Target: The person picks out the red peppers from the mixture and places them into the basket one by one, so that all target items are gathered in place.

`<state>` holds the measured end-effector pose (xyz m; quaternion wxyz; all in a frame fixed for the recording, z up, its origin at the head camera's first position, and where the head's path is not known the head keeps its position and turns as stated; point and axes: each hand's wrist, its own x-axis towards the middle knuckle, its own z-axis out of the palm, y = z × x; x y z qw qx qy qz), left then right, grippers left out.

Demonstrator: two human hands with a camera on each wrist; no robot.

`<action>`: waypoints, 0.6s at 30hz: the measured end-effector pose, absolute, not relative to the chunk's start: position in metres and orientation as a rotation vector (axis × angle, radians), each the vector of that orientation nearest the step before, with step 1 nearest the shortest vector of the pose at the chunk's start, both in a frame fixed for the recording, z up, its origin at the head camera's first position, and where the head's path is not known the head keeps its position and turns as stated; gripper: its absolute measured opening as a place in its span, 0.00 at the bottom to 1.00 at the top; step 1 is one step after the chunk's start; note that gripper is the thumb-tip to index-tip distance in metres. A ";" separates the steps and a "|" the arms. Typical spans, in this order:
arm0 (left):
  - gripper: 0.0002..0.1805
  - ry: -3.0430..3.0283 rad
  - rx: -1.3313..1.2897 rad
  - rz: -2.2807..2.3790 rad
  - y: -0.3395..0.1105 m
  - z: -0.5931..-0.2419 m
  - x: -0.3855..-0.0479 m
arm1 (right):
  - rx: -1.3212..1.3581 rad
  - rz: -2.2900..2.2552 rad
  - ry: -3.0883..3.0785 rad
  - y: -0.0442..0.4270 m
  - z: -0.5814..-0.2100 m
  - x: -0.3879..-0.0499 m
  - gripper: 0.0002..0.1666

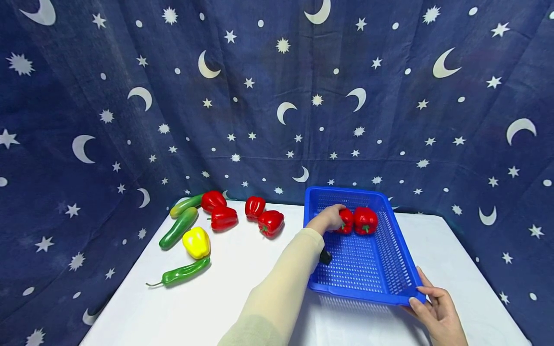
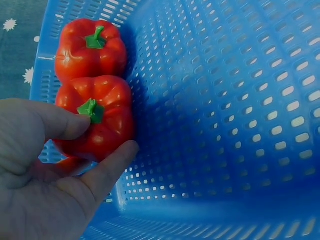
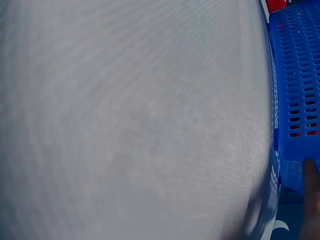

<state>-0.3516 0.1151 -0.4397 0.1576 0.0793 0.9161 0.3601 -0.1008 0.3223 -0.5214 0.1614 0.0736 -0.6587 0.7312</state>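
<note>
Two red bell peppers lie side by side at the far end of the blue basket. The left hand reaches in and grips the left pepper; in the left wrist view its thumb lies by the green stem of that pepper, fingers round the side. Touching it is the other pepper, which no hand holds. At the basket's near right corner the right hand pinches the rim, thumb on top. The right wrist view shows just a finger against the basket wall.
Left on the white table lie several red peppers, a yellow pepper, a long green pepper and two long green vegetables. A dark blue curtain with moons and stars stands behind.
</note>
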 end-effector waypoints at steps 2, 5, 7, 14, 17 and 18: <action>0.35 2.661 0.259 0.983 0.114 -0.439 -0.350 | 0.236 2.100 -1.850 0.322 -0.522 -0.101 0.17; 0.36 2.706 0.292 0.938 0.112 -0.438 -0.348 | 0.240 2.106 -1.849 0.321 -0.522 -0.101 0.17; 0.36 2.708 0.305 0.938 0.111 -0.439 -0.348 | 0.220 2.087 -1.882 0.321 -0.522 -0.101 0.16; 0.37 2.679 0.334 0.963 0.111 -0.439 -0.348 | 0.164 2.058 -1.938 0.322 -0.519 -0.100 0.15; 0.38 2.678 0.353 0.956 0.110 -0.438 -0.348 | 0.163 2.051 -1.943 0.322 -0.519 -0.100 0.15; 0.38 2.677 0.359 0.951 0.110 -0.437 -0.348 | 0.163 2.051 -1.942 0.322 -0.519 -0.100 0.15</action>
